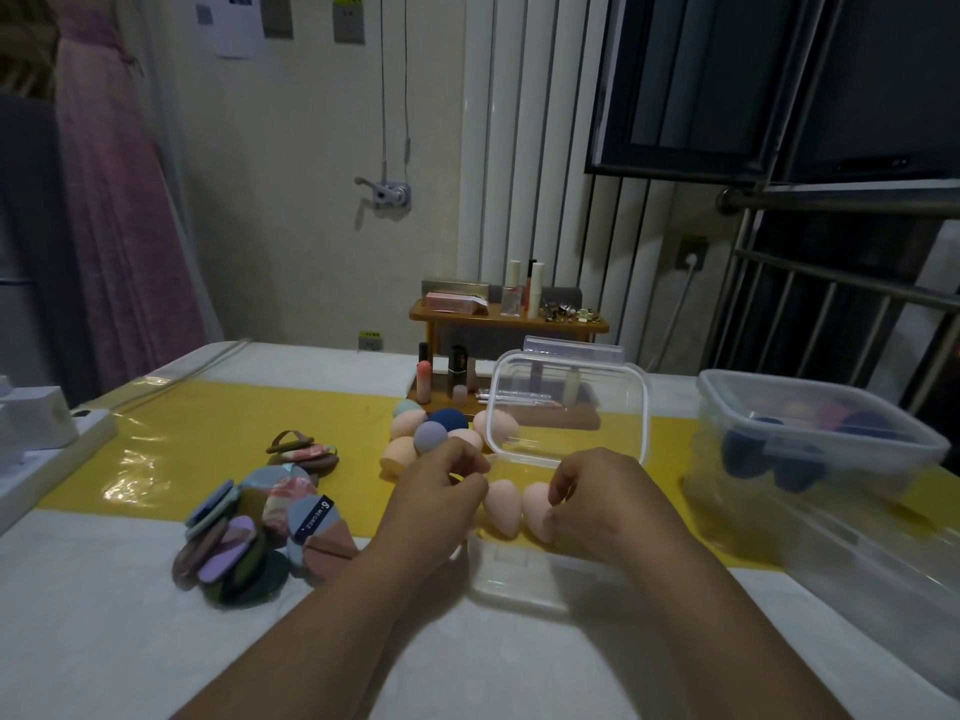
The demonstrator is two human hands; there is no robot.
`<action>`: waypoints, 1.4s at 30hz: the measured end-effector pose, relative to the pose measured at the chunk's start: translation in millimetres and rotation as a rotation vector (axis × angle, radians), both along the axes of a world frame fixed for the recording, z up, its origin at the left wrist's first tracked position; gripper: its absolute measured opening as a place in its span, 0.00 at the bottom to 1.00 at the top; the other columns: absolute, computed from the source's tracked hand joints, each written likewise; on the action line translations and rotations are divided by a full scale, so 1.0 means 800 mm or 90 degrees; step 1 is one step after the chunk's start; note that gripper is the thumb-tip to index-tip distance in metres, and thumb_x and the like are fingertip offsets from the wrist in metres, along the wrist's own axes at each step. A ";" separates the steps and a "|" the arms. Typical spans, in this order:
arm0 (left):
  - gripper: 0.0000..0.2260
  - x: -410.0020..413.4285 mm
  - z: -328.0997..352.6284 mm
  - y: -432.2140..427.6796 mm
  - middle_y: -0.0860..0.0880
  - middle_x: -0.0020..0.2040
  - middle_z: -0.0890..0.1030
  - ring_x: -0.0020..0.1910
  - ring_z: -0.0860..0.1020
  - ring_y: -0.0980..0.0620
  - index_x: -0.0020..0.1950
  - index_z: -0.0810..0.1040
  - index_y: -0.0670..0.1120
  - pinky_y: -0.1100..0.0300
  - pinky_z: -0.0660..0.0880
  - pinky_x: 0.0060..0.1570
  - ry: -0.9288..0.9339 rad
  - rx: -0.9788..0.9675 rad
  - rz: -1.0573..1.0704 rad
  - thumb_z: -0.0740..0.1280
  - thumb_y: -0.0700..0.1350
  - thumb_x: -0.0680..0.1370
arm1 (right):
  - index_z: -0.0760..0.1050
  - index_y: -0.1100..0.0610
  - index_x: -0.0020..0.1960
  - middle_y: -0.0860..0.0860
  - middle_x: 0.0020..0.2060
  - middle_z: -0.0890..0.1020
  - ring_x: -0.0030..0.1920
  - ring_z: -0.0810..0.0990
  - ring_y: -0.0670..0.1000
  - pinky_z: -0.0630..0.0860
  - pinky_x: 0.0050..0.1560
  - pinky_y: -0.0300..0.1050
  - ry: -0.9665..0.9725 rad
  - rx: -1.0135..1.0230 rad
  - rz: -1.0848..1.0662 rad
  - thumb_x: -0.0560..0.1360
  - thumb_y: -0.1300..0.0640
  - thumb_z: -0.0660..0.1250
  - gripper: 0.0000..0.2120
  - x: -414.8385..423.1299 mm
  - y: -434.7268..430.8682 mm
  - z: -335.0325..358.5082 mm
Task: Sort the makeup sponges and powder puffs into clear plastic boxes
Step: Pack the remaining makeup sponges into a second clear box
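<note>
Head view. Left hand [441, 491] sits at the left rim of the open box [519, 582], fingers curled inward; whether they pinch anything cannot be told. Right hand [597, 496] is over the same box, fingers and thumb curled about the peach sponge [535, 506] standing inside. A second sponge [501, 506] stands just left of it, also inside. The lid [571, 402] stands raised at the far side of the box.

Loose sponges [431, 433] are heaped just beyond the box's far left corner. Powder puffs [244, 537] lie in an overlapping pile well to the left of the box. A lidded box [815, 428] holding dark sponges stands to its right.

Handling, as judged: the sponges are light, soft and egg-shaped, likely to roll, and best taken about the broad middle. The puffs are thin and limp, and best pinched at an edge or strap.

Writing: a black tag [314, 517] on one blue puff appears to read "MEGREZ". Nothing else is legible.
</note>
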State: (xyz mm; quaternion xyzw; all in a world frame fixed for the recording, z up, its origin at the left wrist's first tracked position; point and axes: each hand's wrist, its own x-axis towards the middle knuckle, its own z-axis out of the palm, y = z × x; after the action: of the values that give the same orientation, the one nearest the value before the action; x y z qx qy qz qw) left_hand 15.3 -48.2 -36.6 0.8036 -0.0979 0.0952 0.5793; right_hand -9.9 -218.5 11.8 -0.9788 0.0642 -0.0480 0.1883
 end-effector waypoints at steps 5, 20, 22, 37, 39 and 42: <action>0.09 -0.003 0.002 0.000 0.55 0.39 0.79 0.41 0.77 0.48 0.42 0.78 0.53 0.45 0.78 0.43 -0.001 0.001 0.005 0.65 0.39 0.75 | 0.79 0.49 0.40 0.46 0.42 0.81 0.43 0.80 0.49 0.79 0.43 0.42 -0.010 0.021 0.000 0.65 0.57 0.75 0.07 -0.002 -0.003 0.001; 0.05 -0.007 0.009 -0.002 0.51 0.49 0.79 0.44 0.77 0.59 0.55 0.74 0.51 0.64 0.71 0.37 -0.013 0.007 0.017 0.64 0.42 0.80 | 0.78 0.46 0.62 0.47 0.62 0.77 0.60 0.76 0.52 0.74 0.58 0.45 -0.118 0.034 0.017 0.76 0.50 0.66 0.15 -0.004 0.000 -0.001; 0.02 -0.005 0.009 -0.001 0.50 0.49 0.78 0.43 0.76 0.60 0.52 0.76 0.50 0.69 0.70 0.35 -0.030 -0.023 0.076 0.64 0.43 0.81 | 0.79 0.45 0.61 0.46 0.62 0.77 0.60 0.77 0.52 0.74 0.57 0.46 -0.100 0.036 0.014 0.76 0.50 0.65 0.14 -0.003 -0.002 -0.003; 0.16 0.044 -0.019 0.032 0.43 0.61 0.75 0.61 0.72 0.41 0.62 0.79 0.51 0.52 0.72 0.54 0.137 0.339 0.247 0.65 0.49 0.75 | 0.79 0.45 0.58 0.44 0.61 0.76 0.59 0.76 0.51 0.74 0.57 0.46 -0.070 0.002 0.065 0.76 0.53 0.65 0.12 -0.001 -0.011 -0.001; 0.15 0.041 -0.017 0.031 0.43 0.58 0.73 0.56 0.73 0.42 0.61 0.79 0.51 0.55 0.70 0.48 0.120 0.325 0.260 0.65 0.48 0.75 | 0.79 0.45 0.57 0.45 0.61 0.75 0.58 0.76 0.51 0.73 0.56 0.46 -0.077 -0.001 0.060 0.75 0.54 0.65 0.12 0.001 -0.010 -0.003; 0.13 0.035 -0.011 0.031 0.44 0.57 0.69 0.46 0.70 0.47 0.60 0.79 0.50 0.57 0.66 0.46 0.090 0.251 0.254 0.63 0.44 0.76 | 0.78 0.45 0.55 0.45 0.61 0.75 0.58 0.76 0.52 0.74 0.56 0.47 -0.080 -0.004 0.060 0.76 0.55 0.65 0.10 0.003 -0.010 -0.004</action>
State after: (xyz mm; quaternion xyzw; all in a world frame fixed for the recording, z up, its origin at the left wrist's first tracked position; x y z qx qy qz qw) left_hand 43.3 -23.5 -45.5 0.9086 0.0861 0.1304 0.3873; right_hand -7.5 -226.1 8.3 -0.9764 0.0058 -0.1007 0.1908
